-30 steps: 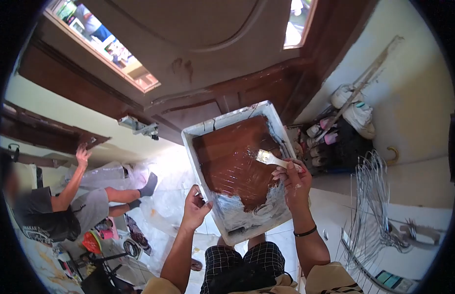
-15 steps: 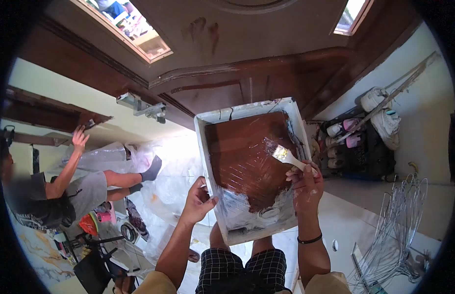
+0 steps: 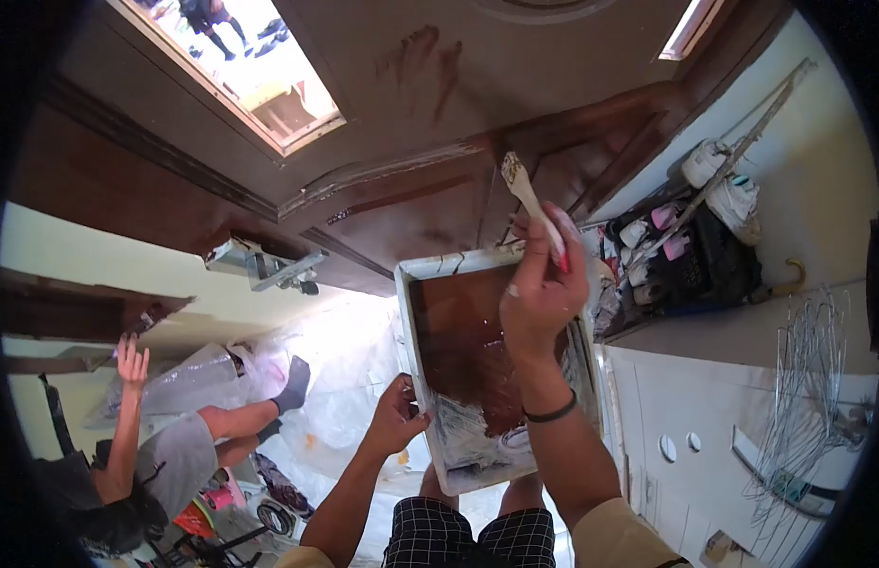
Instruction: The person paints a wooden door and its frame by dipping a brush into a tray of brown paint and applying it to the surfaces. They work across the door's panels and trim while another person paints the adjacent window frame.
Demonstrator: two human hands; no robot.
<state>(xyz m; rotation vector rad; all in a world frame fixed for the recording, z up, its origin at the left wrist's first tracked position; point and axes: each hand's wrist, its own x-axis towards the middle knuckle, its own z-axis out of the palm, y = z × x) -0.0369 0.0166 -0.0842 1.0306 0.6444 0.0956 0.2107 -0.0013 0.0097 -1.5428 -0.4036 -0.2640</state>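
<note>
My right hand (image 3: 536, 289) is raised and grips a small paintbrush (image 3: 521, 187) by its pale handle, bristles up against the brown wooden door (image 3: 411, 142). My left hand (image 3: 399, 417) holds the left edge of a white paint tray (image 3: 413, 341) filled with brown paint, resting over my lap. The raised right arm covers part of the tray. Brown paint smears mark the door panel above the brush.
A metal door handle (image 3: 269, 267) sticks out at the left. Another person (image 3: 146, 464) sits on the floor at lower left, one hand up on a wall. Shoes on a rack (image 3: 686, 237) stand at right, wire hangers (image 3: 809, 379) lean further right.
My right hand lifted the paintbrush out of the tray and up to the door. The view tilted upward; the left hand stayed on the tray's edge.
</note>
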